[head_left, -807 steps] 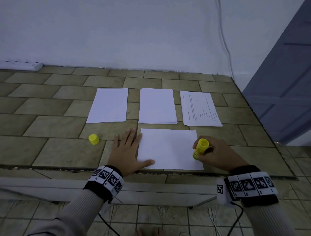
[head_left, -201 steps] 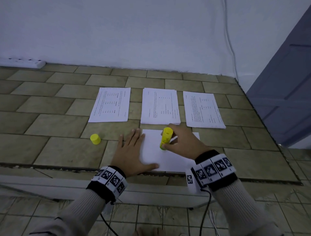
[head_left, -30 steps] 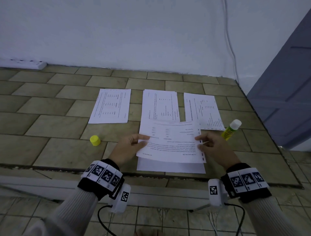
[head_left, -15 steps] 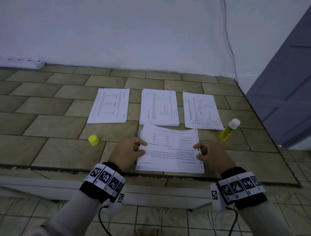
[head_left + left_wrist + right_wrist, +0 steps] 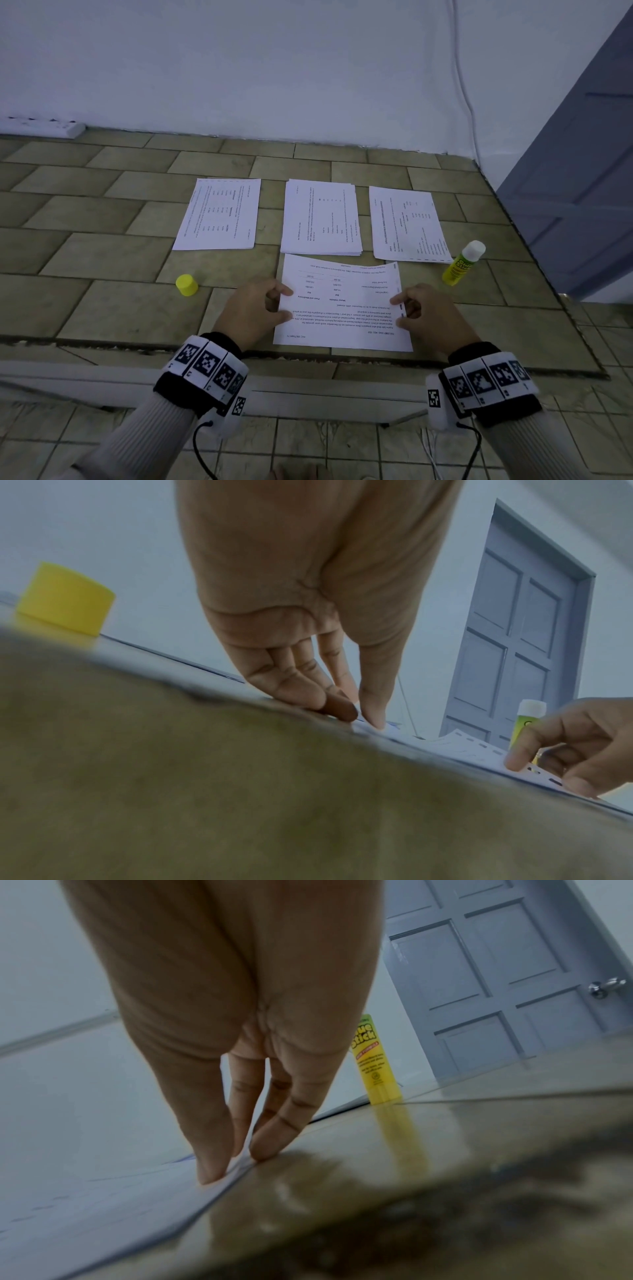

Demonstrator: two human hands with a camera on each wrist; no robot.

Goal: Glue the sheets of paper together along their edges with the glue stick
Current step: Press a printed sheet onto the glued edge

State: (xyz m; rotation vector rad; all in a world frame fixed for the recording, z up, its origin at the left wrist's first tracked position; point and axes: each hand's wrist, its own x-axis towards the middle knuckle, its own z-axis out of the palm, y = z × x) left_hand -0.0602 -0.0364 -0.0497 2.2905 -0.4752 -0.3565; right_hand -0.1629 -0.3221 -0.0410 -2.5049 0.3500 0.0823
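Printed sheet (image 5: 342, 305) sits between your two hands at the near edge of the tiled surface (image 5: 102, 253), lying on another sheet whose edge barely shows beneath it. Your left hand (image 5: 251, 310) pinches its left edge, thumb on top and fingertips curled under; your right hand (image 5: 430, 315) pinches the right edge the same way, beside the row of dashes printed there. In the left wrist view the far corner of the sheet curls up off the one below.

From here the main risk is skew: press one side down before the edges line up and the glue may grab, leaving the pair crooked. A lifted corner could also dry unbonded if you do not smooth it flat. Sliding the sheet sideways may smear glue onto the tiles.

Beyond your hands, the glue stick (image 5: 463, 263) stands uncapped to the right, just beside the right-hand stack, and could tip if your wrist swings out. Its yellow cap (image 5: 186, 284) rests apart on the left. I count three stacks of printed paper (image 5: 322, 219) in a row farther back, one glue stick, one cap.
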